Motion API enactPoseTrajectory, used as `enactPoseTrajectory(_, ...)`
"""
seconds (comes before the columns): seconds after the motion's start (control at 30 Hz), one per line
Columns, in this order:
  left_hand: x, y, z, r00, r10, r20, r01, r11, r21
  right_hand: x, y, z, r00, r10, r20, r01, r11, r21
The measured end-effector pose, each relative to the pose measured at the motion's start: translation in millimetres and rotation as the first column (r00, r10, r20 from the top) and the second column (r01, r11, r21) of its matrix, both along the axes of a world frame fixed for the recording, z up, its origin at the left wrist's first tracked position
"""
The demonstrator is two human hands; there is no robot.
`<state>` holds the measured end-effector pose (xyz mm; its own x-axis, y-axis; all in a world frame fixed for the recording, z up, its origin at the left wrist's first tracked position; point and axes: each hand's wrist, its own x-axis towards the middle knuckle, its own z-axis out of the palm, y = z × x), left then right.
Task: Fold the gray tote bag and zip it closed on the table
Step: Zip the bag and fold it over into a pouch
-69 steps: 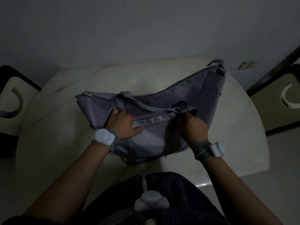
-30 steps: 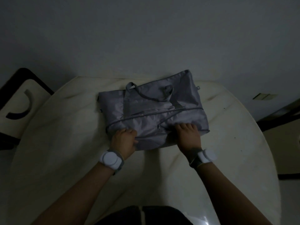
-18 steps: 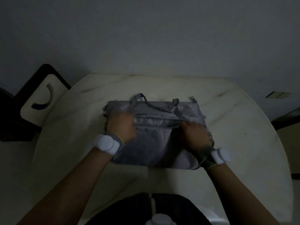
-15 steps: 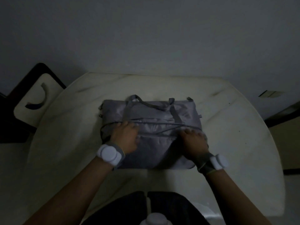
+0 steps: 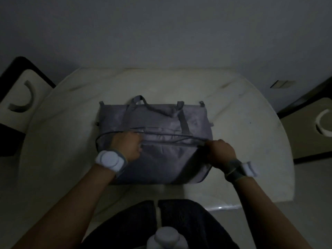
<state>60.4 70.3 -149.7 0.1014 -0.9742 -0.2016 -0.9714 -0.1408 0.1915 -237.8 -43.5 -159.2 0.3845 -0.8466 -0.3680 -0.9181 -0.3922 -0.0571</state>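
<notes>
Both hands worked the soft gray fabric tote bag, lying folded flat mid-table. Left hand pressed curled fingers onto the fold, apparently anchoring it; right hand pinched the zipper seam's right end, seemingly to tension it.

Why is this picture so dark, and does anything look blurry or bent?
Head view: the room is dim, so the gray bag and table look murky; the right hand is slightly smeared; the wide lens bows the table's edges; a faint glint shows on its near rim.
</notes>
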Motion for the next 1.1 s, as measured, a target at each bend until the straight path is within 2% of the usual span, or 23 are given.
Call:
enactPoseTrajectory(0.03, -0.6, 1.4, -6.3, 0.999, -0.001, 0.037, 0.0, 0.999, 0.033, -0.3, 1.8, -5.8, 1.0, 0.018, -0.016, -0.018, 0.999, -0.03)
enactPoseTrajectory(0.13, 1.0, 3.6, -12.3, 0.993, -0.015, 0.12, 0.02, 0.999, -0.039, -5.7, -2.0, -16.5, 0.996, 0.034, 0.086, -0.014, 0.975, -0.22)
enactPoseTrajectory(0.2, -1.6, 0.3, -12.9, 0.99, -0.077, 0.119, 0.085, 0.994, -0.066, 0.9, -0.9, -17.5, 0.992, 0.042, 0.117, -0.021, 0.984, -0.176)
enactPoseTrajectory(0.27, -6.7, -2.8, -14.4, 0.987, -0.158, -0.01, 0.157, 0.987, -0.044, 14.9, 8.7, -17.4, 0.974, 0.172, 0.15, -0.15, 0.977, -0.149)
enactPoseTrajectory(0.33, -18.0, 0.2, -16.6, 0.963, -0.257, -0.084, 0.251, 0.965, -0.076, 36.0, 25.1, -13.2, 0.918, 0.284, 0.276, -0.242, 0.954, -0.176)
enactPoseTrajectory(0.37, -22.6, 2.8, -19.4, 0.953, -0.296, -0.058, 0.288, 0.951, -0.112, 47.2, 33.4, -11.1, 0.881, 0.288, 0.375, -0.244, 0.956, -0.16)
enactPoseTrajectory(0.43, -27.8, 7.9, -21.7, 0.943, -0.332, 0.002, 0.33, 0.936, -0.121, 69.8, 47.3, -7.5, 0.836, 0.193, 0.514, -0.195, 0.979, -0.052)
enactPoseTrajectory(0.47, -28.9, 9.1, -21.6, 0.938, -0.346, 0.025, 0.347, 0.93, -0.123, 80.3, 50.5, -8.7, 0.842, 0.157, 0.516, -0.17, 0.985, -0.023)
enactPoseTrajectory(0.6, -27.2, 8.3, -21.2, 0.91, -0.399, 0.117, 0.412, 0.903, -0.122, 114.8, 49.3, -9.9, 0.942, 0.128, 0.31, -0.118, 0.992, -0.052)
enactPoseTrajectory(0.73, -22.7, 11.0, -26.5, 0.914, -0.401, 0.065, 0.406, 0.906, -0.118, 139.4, 47.6, -8.1, 0.953, 0.19, 0.235, -0.179, 0.982, -0.066)
enactPoseTrajectory(0.87, -10.4, 9.6, -28.3, 0.945, -0.326, 0.023, 0.327, 0.94, -0.1, 153.1, 45.7, -6.1, 0.936, 0.281, 0.213, -0.268, 0.959, -0.089)
enactPoseTrajectory(0.97, -2.9, 5.4, -26.9, 0.953, -0.302, 0.028, 0.303, 0.946, -0.118, 162.9, 41.5, -1.8, 0.941, 0.293, 0.17, -0.288, 0.956, -0.05)
enactPoseTrajectory(1.1, 1.6, -0.3, -25.6, 0.958, -0.276, -0.082, 0.27, 0.959, -0.084, 171.9, 39.5, -0.4, 0.94, 0.304, 0.156, -0.303, 0.953, -0.032)
